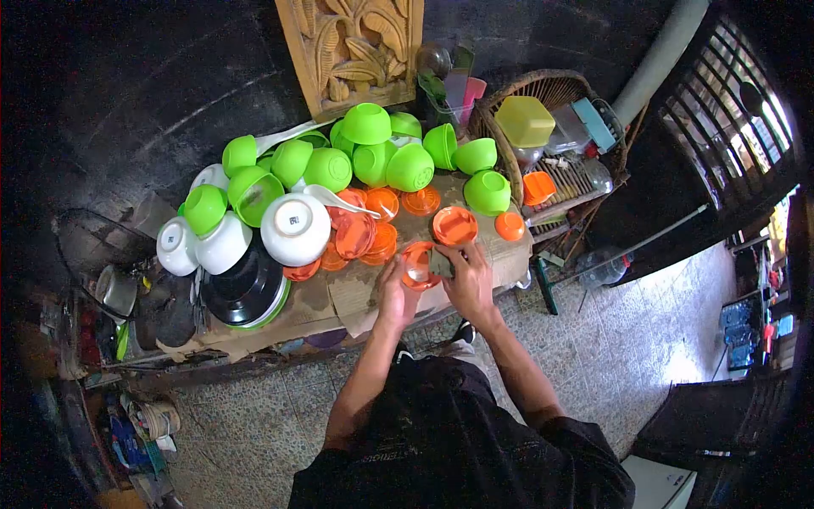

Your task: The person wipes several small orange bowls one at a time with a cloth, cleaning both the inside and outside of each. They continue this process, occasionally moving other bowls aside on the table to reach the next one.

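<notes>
Gripping round glossy orange saucer (417, 265)

My left hand (395, 293) and right hand (468, 280) close on an orange saucer (417, 263), one of a spread of orange saucers (360, 233) on brown cardboard (339, 297), with another orange saucer (454, 226) just ahead of my fingers. Behind them sit bright green bowls (373, 153), white bowls (295, 227) and a black dish with a green rim (250, 293), under a tan carved wood panel (356, 47). The brown wicker basket (555, 89) holds a yellow box (525, 120), and my sleeves (585, 441) are black above a speckled grey-green floor (254, 424).
</notes>
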{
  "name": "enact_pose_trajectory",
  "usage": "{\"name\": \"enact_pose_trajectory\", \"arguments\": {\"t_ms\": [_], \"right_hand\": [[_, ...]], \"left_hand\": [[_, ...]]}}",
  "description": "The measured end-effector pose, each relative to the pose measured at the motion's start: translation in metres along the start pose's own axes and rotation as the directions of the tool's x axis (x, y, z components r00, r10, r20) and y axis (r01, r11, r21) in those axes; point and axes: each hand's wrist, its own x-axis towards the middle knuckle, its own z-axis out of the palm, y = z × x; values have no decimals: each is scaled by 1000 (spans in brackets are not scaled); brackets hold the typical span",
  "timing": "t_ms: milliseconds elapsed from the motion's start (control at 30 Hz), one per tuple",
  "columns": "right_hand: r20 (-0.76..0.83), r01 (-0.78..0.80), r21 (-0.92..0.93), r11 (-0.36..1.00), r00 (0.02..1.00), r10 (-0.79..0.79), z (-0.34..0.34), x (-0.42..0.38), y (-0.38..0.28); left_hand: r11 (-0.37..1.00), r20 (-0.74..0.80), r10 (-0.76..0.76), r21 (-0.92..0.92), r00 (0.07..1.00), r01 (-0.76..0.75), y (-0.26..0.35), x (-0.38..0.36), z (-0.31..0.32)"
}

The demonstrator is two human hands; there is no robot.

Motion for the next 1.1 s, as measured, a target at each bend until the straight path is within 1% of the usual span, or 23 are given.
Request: {"name": "enact_pose_trajectory", "arguments": {"t_ms": [100, 133, 167, 200, 233, 267, 300, 333, 367, 400, 433, 500, 533, 600, 633, 700, 733, 800, 833, 933, 967, 1067, 1100], "right_hand": [[-50, 37, -24, 999, 998, -38, 8, 11, -6], [-44, 16, -4, 1000, 999, -16, 14, 12, -8], [-37, -6, 15, 1000, 999, 6, 19, 13, -11], [-36, -5, 16, 1000, 999, 5, 23, 12, -16], [-22, 20, 48, 999, 1000, -19, 27, 10, -22], [-10, 45, 80, 996, 999, -44, 30, 7, -27], [-8, 47, 81, 996, 999, -46, 34, 3, -30], [25, 43, 106, 993, 999, -46, 38, -2, -32], [57, 38, 131, 991, 997, -46, 40, -8, -34], [82, 42, 148, 988, 995, -55, 39, -12, -34], [85, 41, 147, 988, 995, -54, 38, -16, -34], [125, 87, 166, 982, 986, -109, 34, -22, -31], [124, 85, 162, 983, 987, -106, 30, -25, -30], [145, 60, 206, 977, 985, -91, 22, -31, -30], [143, 58, 204, 977, 986, -89, 18, -31, -28], [145, 69, 176, 982, 985, -96, 10, -31, -22], [144, 68, 175, 982, 985, -94, 7, -31, -18], [103, 102, 81, 992, 989, -110, 2, -29, -9], [103, 102, 81, 992, 989, -110, 2, -28, -5], [-42, 5, 48, 999, 999, -3, -2, -17, 0], [-42, 7, 49, 999, 999, -5, 0, -16, 4], [-185, -154, 155, 976, 966, 182, 6, -12, 13], [-184, -152, 157, 976, 966, 180, 6, -9, 11]], "left_hand": [[998, -36, 63, 27, 997, -62, -6, 1, -2], [998, -37, 65, 26, 997, -64, -12, 8, -21], [985, 253, 31, -172, 967, 14, -21, 20, -51], [932, 523, 55, -332, 851, 143, -16, 22, -51], [932, 521, 56, -333, 852, 142, -17, 19, -48], [982, 200, -8, -183, 980, 45, -22, 15, -45], [1000, -151, -8, -4, 989, 7, -17, 7, -30], [1000, -152, -6, -5, 988, 5, -7, 0, -14], [997, -109, -16, -76, 994, 8, 3, -6, 3], [989, -65, -24, -148, 998, 14, 7, -8, 10], [989, -67, -26, -150, 997, 16, 6, -9, 8], [999, -63, 42, -10, 997, -43, 2, -8, 0], [999, -60, 38, -11, 997, -39, -1, -6, -4], [976, -74, 148, 170, 986, -133, -4, -4, -4], [976, -71, 145, 171, 987, -131, -3, -3, 0], [995, -115, 87, 65, 990, -80, -3, -4, 7], [995, -114, 85, 66, 990, -78, -5, -2, 2], [995, -86, 92, -25, 992, -94, -9, 3, -3], [995, -86, 92, -24, 992, -95, -8, 2, -3], [997, -59, 64, -36, 996, -66, -7, 1, -2], [997, -33, 72, 1, 997, -72, -7, 1, 0], [997, -1, 66, 40, 998, -65, -7, 0, -4], [998, 6, 50, 42, 999, -50, -7, 0, -6]]}}
